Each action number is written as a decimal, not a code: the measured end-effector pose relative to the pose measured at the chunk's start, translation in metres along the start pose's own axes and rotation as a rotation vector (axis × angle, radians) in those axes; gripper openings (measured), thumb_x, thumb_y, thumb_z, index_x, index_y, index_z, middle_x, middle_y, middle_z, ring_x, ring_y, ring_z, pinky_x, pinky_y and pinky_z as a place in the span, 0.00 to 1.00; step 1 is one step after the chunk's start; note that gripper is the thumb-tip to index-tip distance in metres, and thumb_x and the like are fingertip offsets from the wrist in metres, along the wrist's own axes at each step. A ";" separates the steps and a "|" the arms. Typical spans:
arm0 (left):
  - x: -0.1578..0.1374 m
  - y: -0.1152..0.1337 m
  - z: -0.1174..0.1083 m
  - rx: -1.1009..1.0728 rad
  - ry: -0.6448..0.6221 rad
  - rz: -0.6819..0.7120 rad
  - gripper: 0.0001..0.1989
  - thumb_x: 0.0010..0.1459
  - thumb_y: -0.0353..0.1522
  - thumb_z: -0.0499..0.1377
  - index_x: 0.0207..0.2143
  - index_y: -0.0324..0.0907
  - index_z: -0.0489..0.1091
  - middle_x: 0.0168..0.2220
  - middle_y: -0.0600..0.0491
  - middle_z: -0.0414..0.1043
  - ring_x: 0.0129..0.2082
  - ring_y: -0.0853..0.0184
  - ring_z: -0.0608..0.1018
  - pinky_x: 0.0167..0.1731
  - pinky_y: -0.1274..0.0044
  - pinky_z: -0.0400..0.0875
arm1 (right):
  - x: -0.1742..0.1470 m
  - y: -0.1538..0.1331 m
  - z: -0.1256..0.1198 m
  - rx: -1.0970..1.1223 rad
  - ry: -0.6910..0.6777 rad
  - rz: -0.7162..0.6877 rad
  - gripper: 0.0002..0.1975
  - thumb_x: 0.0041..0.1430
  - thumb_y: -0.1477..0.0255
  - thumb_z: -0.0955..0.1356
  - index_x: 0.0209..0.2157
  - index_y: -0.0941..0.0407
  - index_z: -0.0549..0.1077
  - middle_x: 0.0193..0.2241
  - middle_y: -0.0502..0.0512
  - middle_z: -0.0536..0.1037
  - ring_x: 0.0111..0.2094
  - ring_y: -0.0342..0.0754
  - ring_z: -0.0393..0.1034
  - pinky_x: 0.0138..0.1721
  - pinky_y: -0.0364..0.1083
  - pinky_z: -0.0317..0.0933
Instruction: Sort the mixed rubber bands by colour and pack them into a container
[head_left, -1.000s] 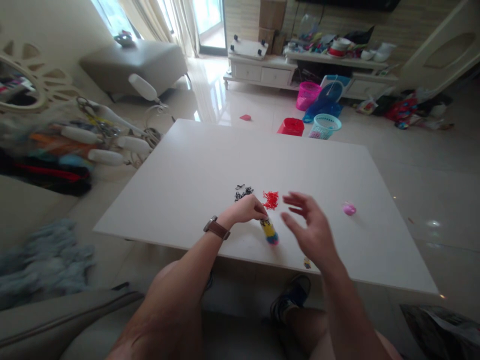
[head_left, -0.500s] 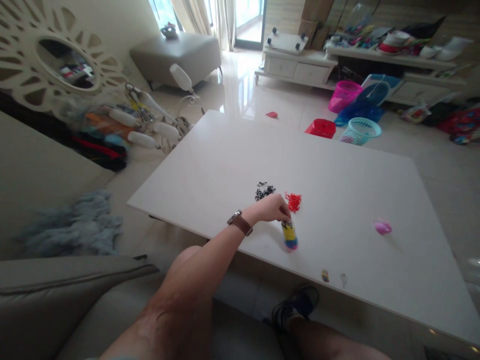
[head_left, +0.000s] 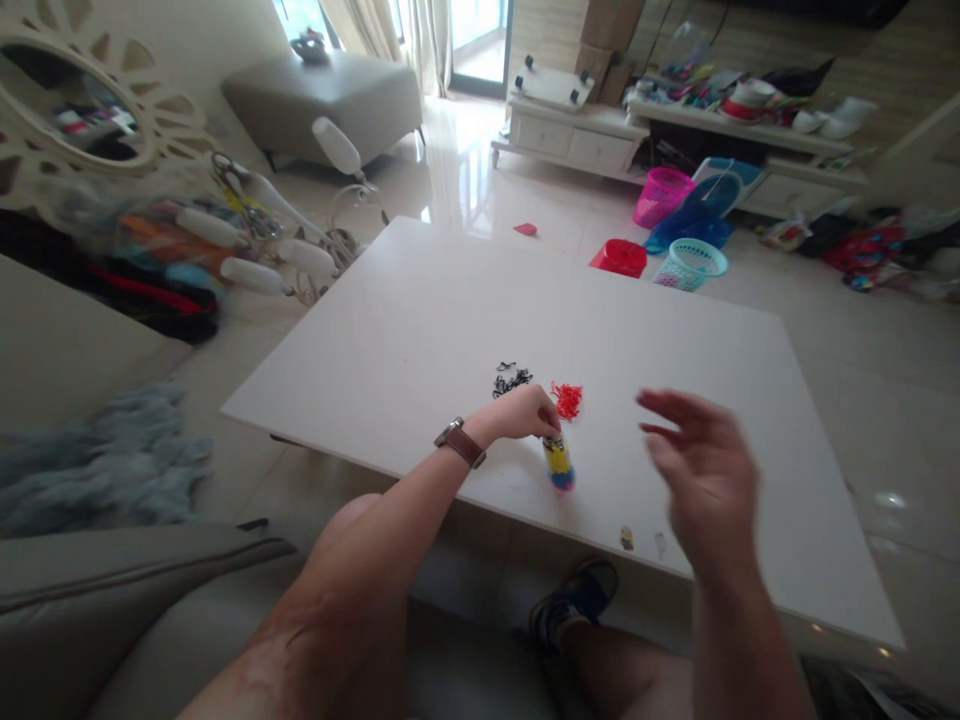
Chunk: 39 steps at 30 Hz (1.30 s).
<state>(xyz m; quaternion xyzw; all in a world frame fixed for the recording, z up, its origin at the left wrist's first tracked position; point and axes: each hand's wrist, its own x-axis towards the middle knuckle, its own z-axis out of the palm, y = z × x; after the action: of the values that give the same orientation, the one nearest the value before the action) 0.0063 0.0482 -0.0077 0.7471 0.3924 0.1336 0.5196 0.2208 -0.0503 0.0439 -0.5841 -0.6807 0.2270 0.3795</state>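
My left hand, with a watch on its wrist, has its fingers closed at the top of a small clear container. Yellow shows in the container above blue, with a pinkish base. Just beyond that hand lie a pile of small black bands and a pile of small red bands. My right hand, smeared by motion, hovers over the right part of the white table with thumb and fingers apart, nothing visible between them. The pink object seen earlier there is hidden behind it.
Near the table's front edge lie a small yellow figure piece and a pale little piece. Past the far edge stand a red stool or tub and a turquoise basket. A lamp with white shades stands at the left.
My right hand has come into view from the lower right, over the table. My left hand stays on the container. The whole scene has shifted somewhat left in view.
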 end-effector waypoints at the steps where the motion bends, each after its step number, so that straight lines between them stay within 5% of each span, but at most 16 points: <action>1: 0.000 0.000 0.000 -0.002 -0.001 0.002 0.06 0.52 0.27 0.66 0.33 0.34 0.83 0.29 0.47 0.82 0.30 0.65 0.81 0.30 0.79 0.71 | -0.002 0.005 0.010 0.005 0.006 0.028 0.20 0.67 0.61 0.67 0.58 0.50 0.69 0.56 0.61 0.74 0.56 0.56 0.71 0.50 0.57 0.71; 6: 0.001 -0.003 -0.001 -0.003 -0.011 0.022 0.06 0.52 0.28 0.66 0.33 0.35 0.83 0.28 0.48 0.81 0.29 0.66 0.80 0.30 0.79 0.70 | -0.005 0.030 0.053 -0.124 -0.275 0.222 0.21 0.60 0.63 0.69 0.53 0.57 0.73 0.53 0.64 0.78 0.54 0.57 0.73 0.53 0.55 0.68; 11: 0.001 -0.004 -0.002 -0.013 -0.020 0.011 0.07 0.52 0.27 0.65 0.33 0.36 0.82 0.29 0.48 0.82 0.30 0.66 0.81 0.30 0.80 0.70 | -0.005 0.029 0.058 -0.251 -0.409 0.241 0.21 0.59 0.64 0.70 0.53 0.54 0.73 0.52 0.62 0.79 0.53 0.58 0.74 0.53 0.53 0.66; 39: -0.002 0.002 -0.001 -0.060 0.034 -0.028 0.03 0.48 0.27 0.67 0.28 0.37 0.77 0.26 0.50 0.79 0.28 0.67 0.80 0.27 0.80 0.67 | -0.008 0.018 0.059 -0.311 -0.482 0.302 0.11 0.64 0.65 0.67 0.47 0.51 0.74 0.41 0.56 0.82 0.42 0.52 0.77 0.40 0.45 0.64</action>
<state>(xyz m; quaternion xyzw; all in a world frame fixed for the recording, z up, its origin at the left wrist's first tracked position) 0.0053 0.0467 -0.0052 0.7235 0.4072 0.1506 0.5368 0.1859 -0.0466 -0.0080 -0.6590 -0.6830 0.3058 0.0754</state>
